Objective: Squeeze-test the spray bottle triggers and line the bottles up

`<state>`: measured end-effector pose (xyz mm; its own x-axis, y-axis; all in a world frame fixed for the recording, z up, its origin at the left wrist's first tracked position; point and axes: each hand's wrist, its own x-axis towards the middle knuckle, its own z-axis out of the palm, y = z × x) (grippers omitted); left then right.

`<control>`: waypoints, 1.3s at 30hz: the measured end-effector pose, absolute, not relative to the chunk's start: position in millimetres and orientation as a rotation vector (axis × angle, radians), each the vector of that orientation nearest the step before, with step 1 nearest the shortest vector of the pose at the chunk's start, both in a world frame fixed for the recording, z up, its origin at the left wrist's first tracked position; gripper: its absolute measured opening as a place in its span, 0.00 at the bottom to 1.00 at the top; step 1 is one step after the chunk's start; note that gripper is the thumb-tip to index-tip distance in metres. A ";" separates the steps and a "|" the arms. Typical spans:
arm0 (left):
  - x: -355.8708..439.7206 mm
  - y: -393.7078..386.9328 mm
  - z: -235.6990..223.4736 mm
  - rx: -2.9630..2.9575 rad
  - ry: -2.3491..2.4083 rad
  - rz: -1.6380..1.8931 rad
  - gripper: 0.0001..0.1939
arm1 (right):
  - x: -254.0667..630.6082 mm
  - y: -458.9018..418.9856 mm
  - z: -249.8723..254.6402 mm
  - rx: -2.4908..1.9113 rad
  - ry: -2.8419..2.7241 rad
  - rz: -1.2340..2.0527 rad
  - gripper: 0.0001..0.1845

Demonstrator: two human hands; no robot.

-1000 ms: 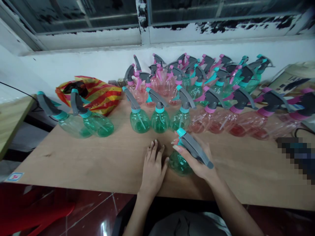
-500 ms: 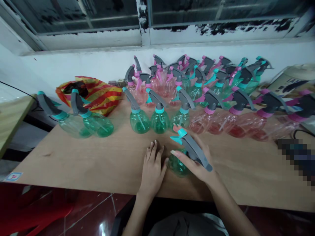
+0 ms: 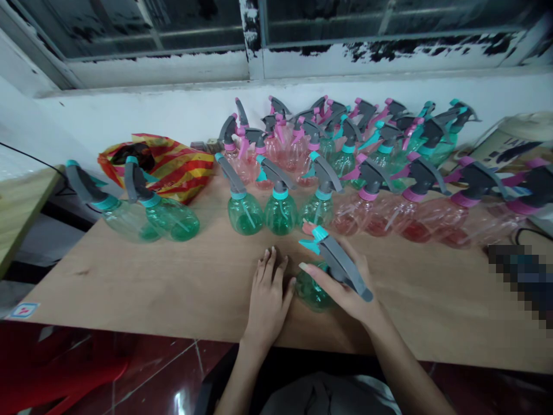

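Note:
A green spray bottle (image 3: pixel 314 288) with a grey and teal trigger head stands on the table near its front edge. My right hand (image 3: pixel 352 291) is around its neck, thumb on the near side and fingertips showing beyond the head; the rest of the fingers are hidden behind it. My left hand (image 3: pixel 268 291) lies flat on the wood, fingers stretched out, its thumb tip close to the bottle's base. I cannot tell whether that thumb touches it. Just beyond are three upright green spray bottles (image 3: pixel 280 214), beside a row of pink spray bottles (image 3: pixel 375 222).
More pink and green bottles (image 3: pixel 298 153) crowd against the wall. Two green bottles (image 3: pixel 175 222) stand at left, by a red-and-yellow striped plastic bag (image 3: pixel 181 173). A white container (image 3: pixel 505 141) is at back right. A red chair (image 3: pixel 64 369) stands below the wooden table (image 3: pixel 173 288).

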<state>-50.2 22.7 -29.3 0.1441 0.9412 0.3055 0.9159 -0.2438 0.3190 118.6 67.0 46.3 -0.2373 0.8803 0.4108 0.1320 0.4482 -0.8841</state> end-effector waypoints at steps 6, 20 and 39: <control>-49.2 22.6 -29.9 2.326 1.906 0.712 0.21 | 117.8 67.6 49.3 -0.916 -1.721 0.806 0.18; -49.2 25.3 -36.8 2.314 1.918 0.755 0.20 | 109.0 71.0 54.7 -0.883 -1.769 0.722 0.04; -50.8 24.5 -32.8 2.305 1.890 0.756 0.20 | 113.5 65.3 51.0 -0.880 -1.747 0.860 0.19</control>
<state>-50.8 24.5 -32.8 0.1244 0.9367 0.3273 0.9041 -0.2429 0.3515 113.5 65.3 51.0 -0.2753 0.8569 0.4358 0.1776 0.4908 -0.8530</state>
